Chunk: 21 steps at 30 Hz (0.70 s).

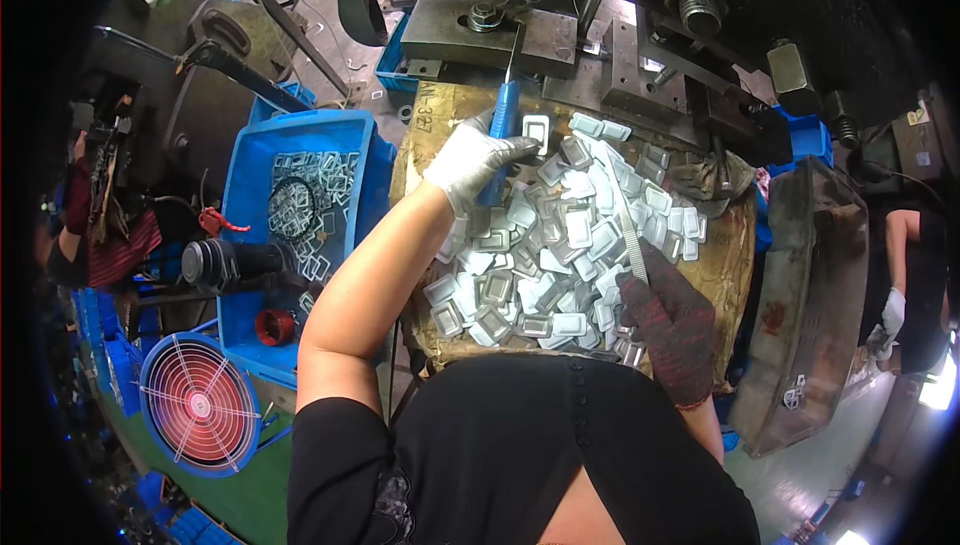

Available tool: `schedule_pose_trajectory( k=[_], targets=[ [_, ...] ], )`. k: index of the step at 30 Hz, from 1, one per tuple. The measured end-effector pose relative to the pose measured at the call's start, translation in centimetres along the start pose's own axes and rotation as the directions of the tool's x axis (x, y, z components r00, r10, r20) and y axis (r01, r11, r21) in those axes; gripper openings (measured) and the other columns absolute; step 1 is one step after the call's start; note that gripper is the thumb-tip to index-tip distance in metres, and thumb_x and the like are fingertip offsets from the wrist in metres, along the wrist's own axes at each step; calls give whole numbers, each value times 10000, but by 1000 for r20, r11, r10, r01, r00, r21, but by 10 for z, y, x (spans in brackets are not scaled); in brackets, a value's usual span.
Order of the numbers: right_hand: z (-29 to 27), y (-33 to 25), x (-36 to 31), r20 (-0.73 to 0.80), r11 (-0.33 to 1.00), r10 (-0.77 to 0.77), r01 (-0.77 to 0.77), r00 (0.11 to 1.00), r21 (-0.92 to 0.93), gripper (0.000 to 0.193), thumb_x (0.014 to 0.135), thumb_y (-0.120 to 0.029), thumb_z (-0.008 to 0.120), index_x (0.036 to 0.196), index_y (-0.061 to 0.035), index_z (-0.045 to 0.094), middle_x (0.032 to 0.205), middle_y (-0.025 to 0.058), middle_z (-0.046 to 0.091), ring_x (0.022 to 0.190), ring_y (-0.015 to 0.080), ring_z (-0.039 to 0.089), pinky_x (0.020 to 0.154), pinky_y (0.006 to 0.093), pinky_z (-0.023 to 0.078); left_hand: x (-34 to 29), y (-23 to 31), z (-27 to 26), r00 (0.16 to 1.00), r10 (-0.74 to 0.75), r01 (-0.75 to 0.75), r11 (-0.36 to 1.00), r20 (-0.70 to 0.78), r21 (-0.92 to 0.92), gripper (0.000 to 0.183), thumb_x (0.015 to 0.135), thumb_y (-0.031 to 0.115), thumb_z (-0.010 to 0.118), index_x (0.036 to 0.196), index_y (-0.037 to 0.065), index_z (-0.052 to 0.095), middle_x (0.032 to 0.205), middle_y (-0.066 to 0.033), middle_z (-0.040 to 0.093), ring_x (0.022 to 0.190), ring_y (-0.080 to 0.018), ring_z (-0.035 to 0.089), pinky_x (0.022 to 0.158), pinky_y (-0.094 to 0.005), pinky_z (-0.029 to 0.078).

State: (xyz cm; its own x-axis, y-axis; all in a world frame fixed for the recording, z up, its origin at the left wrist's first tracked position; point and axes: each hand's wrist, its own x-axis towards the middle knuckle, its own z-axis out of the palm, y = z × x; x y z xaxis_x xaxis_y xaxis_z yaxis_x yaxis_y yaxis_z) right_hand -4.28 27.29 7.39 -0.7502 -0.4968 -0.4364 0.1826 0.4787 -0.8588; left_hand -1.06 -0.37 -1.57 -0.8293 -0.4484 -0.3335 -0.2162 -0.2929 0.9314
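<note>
My left hand (467,160), in a white glove, is closed around a tool with a blue handle (507,108) and a thin metal shaft. The shaft points up toward the steel block of the press. At my left fingertips is a small rectangular metal piece (536,132) with a raised rim; whether they grip it I cannot tell. My right hand (675,320), in a dark red and black knit glove, is closed on long metal tweezers (627,220). The tweezers reach forward over a heap of small silvery tray-shaped pieces (540,290) on the worn brown work surface (430,105).
Heavy press parts with a bolted steel block (490,35) stand ahead. At left are a blue bin (368,160) of thin metal frames, a black cylindrical object (235,263) and a red fan (200,403). A metal trough (805,310) stands right; beyond it, another person's gloved hand (886,323).
</note>
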Motion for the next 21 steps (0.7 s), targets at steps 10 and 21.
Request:
schedule_pose_trajectory(
  k=[10,21],
  targets=[
    [9,12,0,91,990,-127,132,988,-56,467,917,-152,657,1353,-38,535,842,5,637,659,59,537,583,225,453,-5,-11,-2,999,-11,16,995,48,-97,338,803,170,785,1039,-13,628,886,-97,716,677,-110,642,621,-244,502],
    [-4,17,8,-135,993,-116,111,984,-43,429,909,-139,662,1313,-26,571,911,66,686,674,76,583,623,241,489,-2,33,-26,998,-53,17,717,29,697,555,893,487,598,1101,-28,585,802,-113,657,724,-201,643,664,-364,501]
  ],
)
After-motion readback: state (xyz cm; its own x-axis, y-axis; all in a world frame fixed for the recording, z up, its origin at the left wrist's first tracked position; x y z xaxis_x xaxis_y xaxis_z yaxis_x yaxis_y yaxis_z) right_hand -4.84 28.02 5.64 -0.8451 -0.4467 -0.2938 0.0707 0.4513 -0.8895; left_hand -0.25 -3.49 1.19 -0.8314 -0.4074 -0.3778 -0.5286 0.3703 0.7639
